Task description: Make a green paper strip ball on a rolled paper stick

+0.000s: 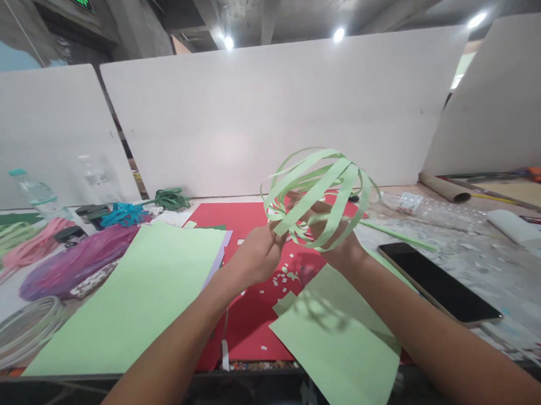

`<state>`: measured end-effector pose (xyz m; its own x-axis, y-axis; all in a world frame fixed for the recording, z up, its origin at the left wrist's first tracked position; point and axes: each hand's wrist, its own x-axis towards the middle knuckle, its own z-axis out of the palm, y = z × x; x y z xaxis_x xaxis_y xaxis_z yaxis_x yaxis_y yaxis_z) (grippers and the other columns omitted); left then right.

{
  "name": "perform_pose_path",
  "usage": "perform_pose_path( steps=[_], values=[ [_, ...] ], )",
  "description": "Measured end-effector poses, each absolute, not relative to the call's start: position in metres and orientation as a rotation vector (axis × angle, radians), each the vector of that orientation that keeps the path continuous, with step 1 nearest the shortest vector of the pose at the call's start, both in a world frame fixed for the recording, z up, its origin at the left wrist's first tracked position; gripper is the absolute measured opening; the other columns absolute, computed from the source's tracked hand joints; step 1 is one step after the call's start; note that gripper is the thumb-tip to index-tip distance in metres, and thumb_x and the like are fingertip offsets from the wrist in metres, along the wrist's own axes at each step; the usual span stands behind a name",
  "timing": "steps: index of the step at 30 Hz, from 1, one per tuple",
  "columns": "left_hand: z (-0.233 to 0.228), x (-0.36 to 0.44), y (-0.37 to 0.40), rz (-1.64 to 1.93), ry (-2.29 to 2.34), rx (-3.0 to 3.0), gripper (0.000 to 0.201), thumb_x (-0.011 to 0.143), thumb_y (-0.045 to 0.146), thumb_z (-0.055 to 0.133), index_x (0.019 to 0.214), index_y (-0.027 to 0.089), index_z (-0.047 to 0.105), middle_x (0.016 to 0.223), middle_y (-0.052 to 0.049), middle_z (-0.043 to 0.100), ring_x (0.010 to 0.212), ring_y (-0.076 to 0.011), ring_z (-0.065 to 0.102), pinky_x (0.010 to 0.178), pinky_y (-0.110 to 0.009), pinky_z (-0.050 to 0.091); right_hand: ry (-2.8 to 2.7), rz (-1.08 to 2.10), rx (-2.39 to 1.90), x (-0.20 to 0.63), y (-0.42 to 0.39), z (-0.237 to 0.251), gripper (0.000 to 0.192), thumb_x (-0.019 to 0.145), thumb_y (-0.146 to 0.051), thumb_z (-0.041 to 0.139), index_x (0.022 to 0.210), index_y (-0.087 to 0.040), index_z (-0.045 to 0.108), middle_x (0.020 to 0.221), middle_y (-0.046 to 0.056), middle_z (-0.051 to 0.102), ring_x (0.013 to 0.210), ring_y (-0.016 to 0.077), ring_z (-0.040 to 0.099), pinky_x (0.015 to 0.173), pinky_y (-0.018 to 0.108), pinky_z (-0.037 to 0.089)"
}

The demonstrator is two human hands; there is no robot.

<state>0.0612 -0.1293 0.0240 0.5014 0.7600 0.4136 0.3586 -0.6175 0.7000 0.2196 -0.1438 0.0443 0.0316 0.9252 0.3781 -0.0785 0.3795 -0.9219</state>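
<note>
"Where does the camera sit?"
"On the person's head, looking forward and slightly down across the worktable [510, 274]."
"How near?"
"Near: both forearms [182, 337] rise from the bottom edge, the left hand [260, 254] and right hand [343, 247] near mid-view; the white partition panel [266, 112] stands farther back."

Before you, the paper-strip globe [314, 196] is above the tabletop [519, 280], between a bag [77, 267] at your left and a phone [438, 281] at right; a partition panel [265, 106] stands behind.
</note>
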Motion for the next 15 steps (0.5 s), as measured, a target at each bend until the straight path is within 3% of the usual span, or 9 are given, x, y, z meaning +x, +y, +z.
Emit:
perform_pose_path(
  steps=[6, 11, 15],
  values=[
    [0.0245, 0.0616, -0.1299, 1.060, 0.846, 2.041, 0.033, 0.090, 0.031, 0.055, 0.063, 0.023, 0.039, 0.053, 0.003, 0.035, 0.047, -0.0149, 0.022, 0.053, -0.030, 0.013, -1.247, 1.017, -0.866, 0.2186, -0.1480, 0.0495, 0.022, 0.070, -0.045, 0.074, 0.081, -0.026, 0.068, 0.091, 0.005, 0.070, 0.096, 0.0274, 0.063, 0.077, 0.040, 0.053],
    [0.0259, 0.0640, -0.1300, 1.080, 0.828, 2.021, 0.033, 0.091, 0.033, 0.056, 0.063, 0.023, 0.042, 0.053, 0.003, 0.036, 0.048, -0.0150, 0.023, 0.054, -0.030, 0.014, -1.170, 1.020, -0.909, 0.2177, -0.1451, 0.0489, 0.031, 0.065, -0.052, 0.074, 0.081, -0.026, 0.069, 0.089, 0.007, 0.071, 0.093, 0.0296, 0.065, 0.070, 0.041, 0.054],
    [0.0258, 0.0642, -0.1295, 1.048, 0.863, 2.032, 0.035, 0.092, 0.034, 0.055, 0.062, 0.023, 0.041, 0.050, 0.003, 0.032, 0.045, -0.0146, 0.020, 0.054, -0.031, 0.012, -1.218, 0.956, -0.955, 0.2177, -0.1469, 0.0508, 0.029, 0.071, -0.053, 0.069, 0.078, -0.025, 0.069, 0.086, 0.007, 0.072, 0.091, 0.0297, 0.065, 0.065, 0.039, 0.054]
  ],
)
